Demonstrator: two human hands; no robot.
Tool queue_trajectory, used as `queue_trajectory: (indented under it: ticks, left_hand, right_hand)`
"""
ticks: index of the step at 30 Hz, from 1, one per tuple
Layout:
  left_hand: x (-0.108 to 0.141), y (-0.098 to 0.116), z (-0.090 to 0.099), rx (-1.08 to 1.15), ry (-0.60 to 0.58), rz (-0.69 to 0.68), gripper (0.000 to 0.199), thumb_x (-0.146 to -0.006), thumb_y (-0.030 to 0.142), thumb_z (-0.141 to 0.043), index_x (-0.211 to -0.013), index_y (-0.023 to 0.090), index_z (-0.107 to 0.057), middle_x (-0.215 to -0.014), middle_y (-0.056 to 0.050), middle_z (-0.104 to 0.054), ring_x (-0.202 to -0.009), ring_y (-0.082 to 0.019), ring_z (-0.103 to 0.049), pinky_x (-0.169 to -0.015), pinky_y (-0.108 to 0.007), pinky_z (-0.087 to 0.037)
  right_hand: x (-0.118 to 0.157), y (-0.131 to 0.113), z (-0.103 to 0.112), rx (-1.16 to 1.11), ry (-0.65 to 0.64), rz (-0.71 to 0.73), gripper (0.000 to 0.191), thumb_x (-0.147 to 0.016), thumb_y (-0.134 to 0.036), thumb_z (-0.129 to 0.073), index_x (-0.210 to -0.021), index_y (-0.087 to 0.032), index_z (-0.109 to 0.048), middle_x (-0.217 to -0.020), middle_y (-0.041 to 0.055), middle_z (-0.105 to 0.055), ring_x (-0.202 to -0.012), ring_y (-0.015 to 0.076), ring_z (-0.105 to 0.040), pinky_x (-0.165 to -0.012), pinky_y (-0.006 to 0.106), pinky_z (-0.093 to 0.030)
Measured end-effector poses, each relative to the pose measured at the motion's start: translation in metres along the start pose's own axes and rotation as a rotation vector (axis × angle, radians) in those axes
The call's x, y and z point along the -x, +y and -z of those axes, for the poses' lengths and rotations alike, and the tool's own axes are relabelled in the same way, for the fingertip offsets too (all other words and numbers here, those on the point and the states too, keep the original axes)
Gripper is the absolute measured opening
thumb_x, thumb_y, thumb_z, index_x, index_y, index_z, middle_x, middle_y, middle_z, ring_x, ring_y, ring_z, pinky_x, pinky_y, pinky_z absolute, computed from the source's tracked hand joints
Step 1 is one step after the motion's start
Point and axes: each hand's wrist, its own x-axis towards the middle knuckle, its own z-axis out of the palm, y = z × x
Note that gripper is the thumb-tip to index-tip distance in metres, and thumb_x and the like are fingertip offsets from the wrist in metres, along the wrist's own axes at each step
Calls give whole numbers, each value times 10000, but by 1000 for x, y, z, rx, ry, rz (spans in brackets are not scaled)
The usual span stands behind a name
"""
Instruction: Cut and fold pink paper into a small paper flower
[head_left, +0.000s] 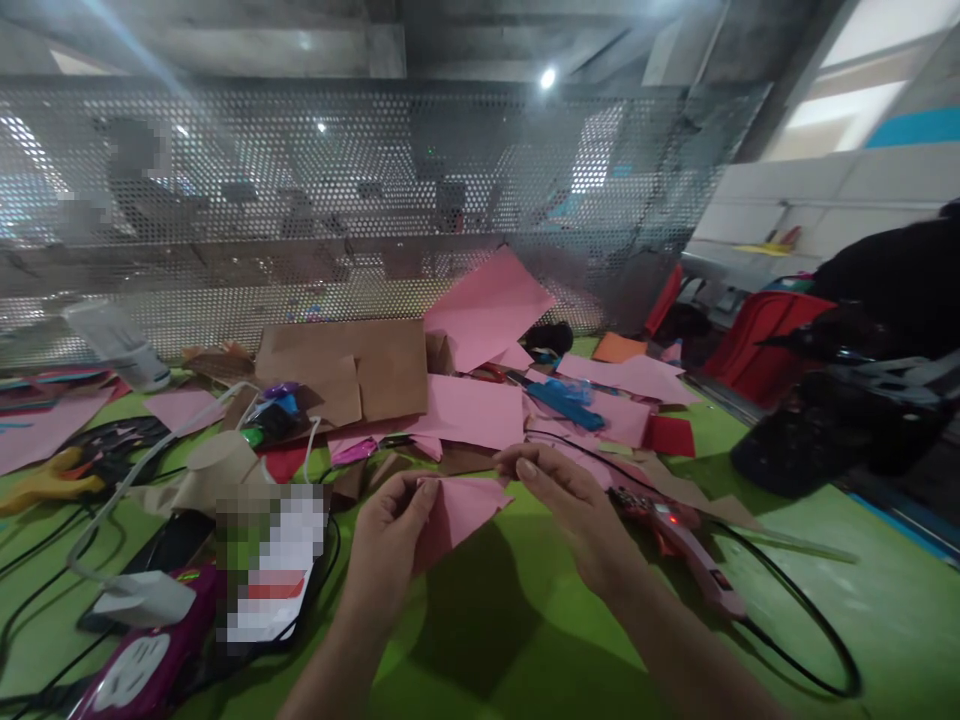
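Note:
My left hand (394, 530) pinches a folded piece of pink paper (461, 515) between thumb and fingers, above the green table. The paper's narrow end points toward my right hand (566, 500). That hand is closed, thumb and fingertips drawn together just off the paper's tip; whether they grip a tiny bit there is too small to tell. To the right of my right hand lies a pink glue gun (701, 565) with a lit red light and a black cord. A phone (277, 570), its screen blurred out, lies left of my left hand.
A magenta power strip (146, 655) with a white plug (146, 598) sits front left. Behind my hands are cut cardboard (341, 370), pink sheets (487, 310) and a blue cutter (566, 402). Yellow-handled scissors (52, 480) lie left. A perforated metal screen (360, 210) stands behind the table.

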Motion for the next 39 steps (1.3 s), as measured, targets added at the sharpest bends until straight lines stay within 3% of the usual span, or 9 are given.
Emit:
queue_trajectory:
  ticks: [5, 9, 12, 16, 20, 25, 30, 36, 39]
  left_hand:
    - [1, 3, -1, -120, 15, -107, 250, -819, 418, -647, -857, 172, -659, -770, 1, -636, -717, -138, -547, -644, -210, -432]
    - [3, 5, -4, -185, -9, -173, 208, -845, 378, -616, -864, 173, -638, -752, 8, -617, -692, -132, -544, -630, -210, -429]
    - [3, 3, -5, -155, -55, -130, 207, -828, 374, -639, -876, 172, -625, -750, 8, -622, -687, -132, -557, -624, -212, -435]
    - [1, 0, -4, -150, -50, -110, 208, -800, 367, -669, -856, 170, -637, -729, 7, -637, -677, -136, -571, -612, -214, -440]
    - [2, 2, -2, -199, -68, -164, 160, -793, 326, -670, -829, 170, -662, -727, -5, -676, -681, -146, -603, -627, -223, -455]
    - [2, 5, -4, -207, -126, -187, 119, -767, 262, -679, -830, 162, -689, -766, -27, -709, -729, -165, -637, -677, -241, -468]
    - [-1, 4, -2, -98, -241, -73, 184, -806, 334, -650, -823, 154, -680, -754, -15, -685, -689, -147, -602, -640, -233, -448]
    - [2, 9, 0, -317, -144, -193, 173, -811, 325, -636, -775, 165, -691, -709, -13, -669, -681, -161, -587, -632, -242, -434]
    - [3, 10, -2, -350, -166, -216, 145, -813, 288, -629, -823, 169, -712, -761, -32, -696, -730, -177, -606, -671, -257, -447]
  right_hand:
    - [4, -2, -3, 103, -109, -54, 312, -830, -446, -645, -1024, -202, -643, -980, 51, -657, -926, 214, -583, -786, 323, -450]
    - [2, 4, -9, 143, -30, -64, 211, -749, -354, -730, -830, -187, -631, -789, 7, -633, -743, 168, -564, -679, 288, -447]
    - [-1, 8, -10, 108, 1, -76, 182, -744, -335, -726, -768, -183, -629, -709, -12, -602, -664, 145, -530, -619, 271, -426]
    - [0, 5, -8, 127, -5, -80, 182, -736, -332, -731, -777, -180, -640, -711, -12, -608, -674, 144, -527, -624, 264, -418]
    - [2, -1, -8, 211, -94, -94, 268, -781, -405, -697, -935, -186, -677, -861, 27, -673, -765, 169, -574, -673, 279, -438]
    - [0, 4, -10, 219, -138, -106, 291, -788, -452, -691, -716, -170, -673, -670, 6, -638, -651, 158, -561, -610, 272, -438]
    - [0, 9, -8, 144, -127, -79, 270, -793, -424, -695, -704, -170, -669, -645, -5, -610, -627, 148, -546, -602, 265, -442]
    - [2, 2, -10, 283, -171, -30, 244, -834, -424, -650, -836, -187, -703, -757, 17, -673, -711, 171, -583, -637, 270, -450]
    - [2, 2, -12, 259, -168, -66, 271, -803, -435, -681, -732, -174, -677, -650, -1, -629, -631, 152, -555, -586, 256, -425]
